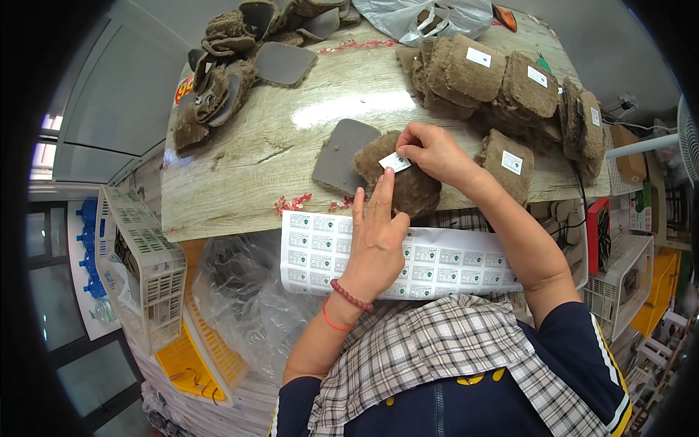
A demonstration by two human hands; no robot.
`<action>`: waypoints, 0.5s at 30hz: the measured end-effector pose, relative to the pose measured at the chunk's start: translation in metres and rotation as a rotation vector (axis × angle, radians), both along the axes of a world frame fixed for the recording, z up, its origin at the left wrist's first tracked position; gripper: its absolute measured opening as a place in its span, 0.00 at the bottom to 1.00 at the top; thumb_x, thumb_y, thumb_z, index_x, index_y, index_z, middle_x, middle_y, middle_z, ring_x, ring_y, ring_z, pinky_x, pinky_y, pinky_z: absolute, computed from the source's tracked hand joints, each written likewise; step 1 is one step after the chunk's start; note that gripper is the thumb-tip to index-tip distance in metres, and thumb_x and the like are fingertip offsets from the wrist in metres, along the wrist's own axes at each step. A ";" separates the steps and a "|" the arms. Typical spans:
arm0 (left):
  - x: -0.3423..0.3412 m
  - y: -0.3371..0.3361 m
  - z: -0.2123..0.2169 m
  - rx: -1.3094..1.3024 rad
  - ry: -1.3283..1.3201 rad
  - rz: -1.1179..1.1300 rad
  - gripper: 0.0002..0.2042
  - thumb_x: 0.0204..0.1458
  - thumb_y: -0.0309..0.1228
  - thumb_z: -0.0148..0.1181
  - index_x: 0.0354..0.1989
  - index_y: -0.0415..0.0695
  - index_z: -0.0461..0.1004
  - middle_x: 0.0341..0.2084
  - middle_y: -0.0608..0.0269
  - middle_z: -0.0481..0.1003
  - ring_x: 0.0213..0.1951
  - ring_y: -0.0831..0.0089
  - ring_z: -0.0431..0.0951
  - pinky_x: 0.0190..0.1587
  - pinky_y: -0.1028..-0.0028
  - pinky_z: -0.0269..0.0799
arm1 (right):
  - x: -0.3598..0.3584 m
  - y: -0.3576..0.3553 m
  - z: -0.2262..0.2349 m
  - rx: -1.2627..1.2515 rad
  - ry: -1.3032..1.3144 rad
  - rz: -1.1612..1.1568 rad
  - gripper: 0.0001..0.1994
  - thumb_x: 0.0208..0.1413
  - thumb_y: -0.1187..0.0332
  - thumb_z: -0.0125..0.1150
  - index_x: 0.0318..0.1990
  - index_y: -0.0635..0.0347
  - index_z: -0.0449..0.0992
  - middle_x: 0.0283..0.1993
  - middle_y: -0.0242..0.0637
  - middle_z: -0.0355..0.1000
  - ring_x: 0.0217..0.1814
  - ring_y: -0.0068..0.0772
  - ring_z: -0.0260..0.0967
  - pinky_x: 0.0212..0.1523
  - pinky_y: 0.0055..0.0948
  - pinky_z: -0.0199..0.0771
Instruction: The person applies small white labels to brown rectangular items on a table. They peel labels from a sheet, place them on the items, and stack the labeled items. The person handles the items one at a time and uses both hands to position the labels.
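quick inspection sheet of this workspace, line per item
surface: wood-grain table, worn at the front edge
job's things: small white label on a brown fuzzy insole; label sheet on the lap
clutter: labelled insole stacks at right, unlabelled pile at left, plastic bag
grippers: left hand fingers steady the label; right hand pinches it
cables: black cable off the table's right edge
surroundings: white crate, yellow crate

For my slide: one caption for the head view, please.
Two hands press a white sticker onto a brown fleece insole.
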State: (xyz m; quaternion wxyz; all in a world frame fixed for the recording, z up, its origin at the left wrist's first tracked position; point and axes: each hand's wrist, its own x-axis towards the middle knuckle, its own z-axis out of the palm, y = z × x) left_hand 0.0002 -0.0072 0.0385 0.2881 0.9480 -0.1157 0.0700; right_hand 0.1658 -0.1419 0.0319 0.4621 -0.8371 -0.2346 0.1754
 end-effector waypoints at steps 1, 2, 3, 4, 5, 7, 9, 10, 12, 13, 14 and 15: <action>0.000 -0.001 0.001 0.019 -0.007 0.008 0.04 0.49 0.18 0.57 0.26 0.39 0.70 0.70 0.39 0.49 0.71 0.48 0.52 0.71 0.46 0.41 | 0.000 0.000 -0.002 -0.001 -0.002 -0.002 0.08 0.54 0.70 0.62 0.35 0.67 0.76 0.31 0.38 0.75 0.34 0.27 0.69 0.37 0.30 0.70; 0.000 -0.001 0.002 0.032 -0.013 0.007 0.04 0.49 0.18 0.57 0.26 0.39 0.70 0.70 0.40 0.49 0.71 0.48 0.51 0.71 0.46 0.40 | 0.000 0.000 -0.003 -0.003 -0.003 -0.004 0.08 0.54 0.70 0.62 0.35 0.67 0.76 0.31 0.38 0.75 0.34 0.27 0.69 0.37 0.30 0.70; 0.001 -0.002 0.003 0.045 -0.018 0.006 0.04 0.48 0.18 0.57 0.25 0.39 0.70 0.71 0.41 0.49 0.72 0.48 0.50 0.72 0.46 0.39 | 0.000 0.000 -0.002 -0.001 -0.005 -0.004 0.08 0.54 0.70 0.62 0.35 0.67 0.76 0.31 0.38 0.75 0.34 0.26 0.69 0.37 0.30 0.70; 0.001 -0.002 0.004 0.059 -0.024 0.006 0.04 0.48 0.18 0.57 0.25 0.39 0.70 0.71 0.41 0.49 0.73 0.49 0.48 0.72 0.46 0.38 | -0.002 0.000 0.000 0.001 -0.007 -0.005 0.08 0.54 0.70 0.62 0.35 0.67 0.76 0.31 0.38 0.75 0.34 0.26 0.69 0.37 0.30 0.70; 0.002 -0.001 0.005 0.061 -0.021 -0.004 0.04 0.48 0.18 0.57 0.25 0.39 0.70 0.71 0.41 0.49 0.73 0.49 0.47 0.72 0.46 0.37 | -0.003 0.000 0.001 0.002 -0.008 -0.005 0.08 0.54 0.70 0.62 0.35 0.67 0.76 0.31 0.38 0.75 0.34 0.26 0.69 0.36 0.30 0.70; 0.006 0.000 0.005 0.067 -0.017 -0.022 0.04 0.48 0.18 0.57 0.25 0.39 0.70 0.71 0.41 0.49 0.73 0.49 0.45 0.72 0.46 0.35 | -0.003 0.000 0.000 0.006 -0.007 -0.009 0.08 0.54 0.70 0.62 0.35 0.67 0.76 0.31 0.38 0.75 0.33 0.26 0.69 0.36 0.30 0.70; 0.008 0.001 0.005 0.077 -0.004 -0.041 0.04 0.48 0.18 0.57 0.25 0.39 0.70 0.71 0.40 0.50 0.73 0.48 0.45 0.72 0.46 0.35 | -0.003 0.000 0.000 0.007 -0.004 -0.014 0.07 0.53 0.70 0.63 0.35 0.66 0.76 0.32 0.40 0.76 0.34 0.31 0.72 0.37 0.32 0.71; 0.009 0.001 0.005 0.082 0.002 -0.050 0.04 0.48 0.18 0.57 0.25 0.39 0.70 0.70 0.40 0.51 0.73 0.47 0.46 0.72 0.46 0.35 | -0.003 0.001 0.000 0.006 -0.001 -0.018 0.07 0.53 0.70 0.63 0.34 0.66 0.77 0.32 0.43 0.77 0.35 0.36 0.74 0.39 0.34 0.73; 0.008 0.001 0.000 0.076 0.023 -0.051 0.04 0.48 0.18 0.57 0.25 0.39 0.70 0.70 0.38 0.52 0.73 0.47 0.46 0.72 0.45 0.35 | -0.003 0.001 0.000 0.005 -0.005 -0.019 0.07 0.52 0.70 0.63 0.34 0.65 0.77 0.33 0.46 0.78 0.36 0.42 0.76 0.40 0.37 0.74; 0.008 0.001 -0.002 0.073 0.033 -0.051 0.04 0.48 0.18 0.57 0.25 0.39 0.70 0.69 0.38 0.52 0.73 0.46 0.47 0.72 0.45 0.36 | -0.004 0.001 0.000 0.004 -0.012 -0.017 0.07 0.52 0.70 0.63 0.34 0.65 0.77 0.33 0.46 0.78 0.36 0.43 0.76 0.39 0.37 0.74; 0.008 0.001 -0.002 0.071 0.034 -0.057 0.03 0.48 0.18 0.57 0.25 0.39 0.70 0.69 0.37 0.52 0.72 0.46 0.48 0.72 0.45 0.36 | -0.004 0.001 -0.001 0.003 -0.019 -0.015 0.07 0.52 0.70 0.63 0.34 0.65 0.77 0.33 0.46 0.78 0.36 0.44 0.76 0.39 0.38 0.74; 0.009 0.002 -0.002 0.070 0.036 -0.061 0.03 0.48 0.19 0.57 0.26 0.38 0.70 0.69 0.36 0.53 0.72 0.45 0.48 0.72 0.45 0.36 | -0.005 0.001 -0.002 -0.002 -0.045 -0.018 0.06 0.52 0.70 0.62 0.34 0.65 0.77 0.33 0.47 0.77 0.36 0.45 0.76 0.39 0.38 0.74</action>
